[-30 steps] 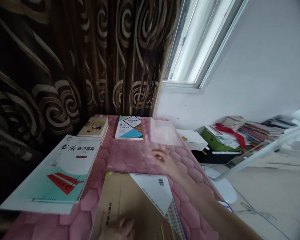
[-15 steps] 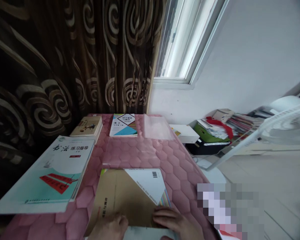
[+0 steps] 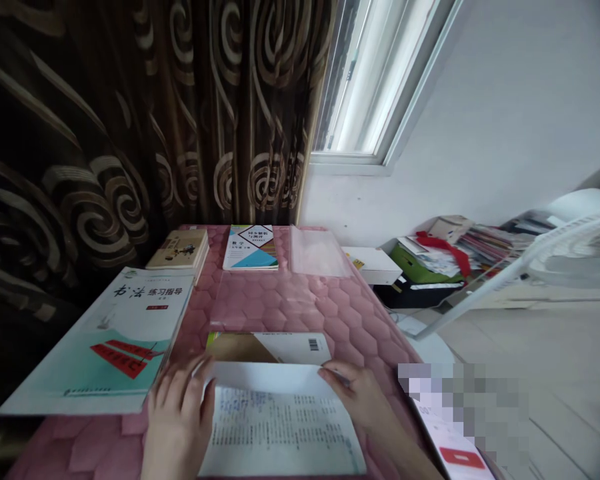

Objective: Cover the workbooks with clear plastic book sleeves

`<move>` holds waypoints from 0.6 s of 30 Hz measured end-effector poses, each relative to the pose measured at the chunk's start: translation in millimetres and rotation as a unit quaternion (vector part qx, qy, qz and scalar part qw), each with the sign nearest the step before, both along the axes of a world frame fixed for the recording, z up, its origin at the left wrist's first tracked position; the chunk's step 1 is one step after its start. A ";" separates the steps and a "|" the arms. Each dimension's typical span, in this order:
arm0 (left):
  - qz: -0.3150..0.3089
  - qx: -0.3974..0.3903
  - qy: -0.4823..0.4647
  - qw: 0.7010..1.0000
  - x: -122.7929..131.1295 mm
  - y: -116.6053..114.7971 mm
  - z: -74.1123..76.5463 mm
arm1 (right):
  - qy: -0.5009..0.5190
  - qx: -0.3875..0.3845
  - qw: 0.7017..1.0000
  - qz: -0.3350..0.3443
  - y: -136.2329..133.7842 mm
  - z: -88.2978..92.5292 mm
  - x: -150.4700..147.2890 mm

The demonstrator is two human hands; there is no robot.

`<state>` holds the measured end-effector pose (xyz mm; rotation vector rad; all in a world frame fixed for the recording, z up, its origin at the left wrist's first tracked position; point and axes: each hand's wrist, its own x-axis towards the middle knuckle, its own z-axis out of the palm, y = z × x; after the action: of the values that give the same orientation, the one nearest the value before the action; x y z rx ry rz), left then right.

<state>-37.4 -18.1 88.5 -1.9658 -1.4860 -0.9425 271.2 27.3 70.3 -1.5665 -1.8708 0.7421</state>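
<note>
A workbook (image 3: 280, 433) with printed text and handwriting lies open in front of me. Its white inner cover is raised at the far side, and behind it shows part of the gold and white outer cover. My left hand (image 3: 177, 407) is curled at the left edge of the raised sheet, thumb on the near side. At the right corner of that sheet, my right hand (image 3: 353, 393) pinches the edge between thumb and fingers. Just beyond, a clear plastic book cover (image 3: 260, 293) is spread flat on the pink quilted table cover (image 3: 365, 327).
A calligraphy workbook (image 3: 145, 300) lies at the left, with a stack of small books (image 3: 180, 248) behind. A maths book (image 3: 253, 248) and a folded clear sleeve (image 3: 320, 253) rest at the far end. A phone (image 3: 455, 440) sits along the right edge; a white fan (image 3: 505, 273) stands beyond.
The cover, earlier pressed down near me under both hands, is now lifted and folded away, showing a printed page. My hands have moved outward to its two sides.
</note>
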 end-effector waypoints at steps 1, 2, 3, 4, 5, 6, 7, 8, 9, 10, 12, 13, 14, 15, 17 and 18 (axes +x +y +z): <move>0.000 0.020 0.008 1.000 1.9 -5.1 -3.4 | -0.001 0.010 1.000 -0.009 4.5 3.1 0.1; -0.020 0.028 0.022 0.999 6.3 -10.4 -9.0 | -0.003 0.023 1.000 -0.017 9.5 6.5 0.5; -0.059 0.032 0.040 0.997 12.7 -15.4 -16.5 | -0.010 0.040 0.999 -0.025 15.3 10.0 1.0; -0.115 0.018 0.067 0.991 20.7 -19.4 -25.5 | -0.022 0.061 0.997 -0.033 22.5 13.6 1.4; -0.162 0.023 0.078 0.983 29.3 -22.2 -35.4 | -0.042 0.084 0.995 -0.041 31.0 17.5 1.5; -0.188 0.034 0.091 0.977 37.9 -23.6 -45.7 | -0.070 0.109 0.990 -0.051 41.1 21.6 0.9; -0.196 0.026 0.130 0.972 45.7 -23.7 -55.9 | -0.103 0.135 0.984 -0.063 52.6 25.9 -0.7; -0.186 0.017 0.160 0.969 52.4 -22.7 -65.6 | -0.140 0.156 0.975 -0.074 65.1 30.3 -3.5; -0.170 0.004 0.183 0.968 57.9 -21.0 -74.8 | -0.179 0.172 0.965 -0.085 78.4 34.8 -7.6; -0.154 -0.015 0.199 0.968 62.1 -18.8 -83.6 | -0.216 0.180 0.955 -0.091 92.0 39.0 -12.7; -0.136 -0.044 0.197 0.970 68.0 -14.5 -100.5 | -0.277 0.182 0.940 -0.083 117.8 45.3 -25.4; -0.139 -0.054 0.192 0.970 70.3 -12.9 -108.8 | -0.303 0.181 0.933 -0.070 129.2 46.8 -32.3; -0.150 -0.060 0.192 0.968 72.5 -12.1 -116.8 | -0.326 0.180 0.927 -0.053 139.1 47.0 -39.4; -0.165 -0.065 0.199 0.964 75.0 -12.0 -124.4 | -0.343 0.179 0.921 -0.036 147.3 45.7 -46.4; -0.190 -0.063 0.231 0.952 80.7 -14.2 -137.0 | -0.355 0.169 0.919 0.014 157.7 40.0 -60.6; -0.191 -0.064 0.250 0.947 83.9 -16.1 -141.7 | -0.346 0.156 0.924 0.042 159.9 36.2 -67.8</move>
<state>46.5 -34.2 -53.2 -2.4118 -0.9176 -0.4322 203.4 187.2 106.5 -1.6617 -2.4084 -0.1269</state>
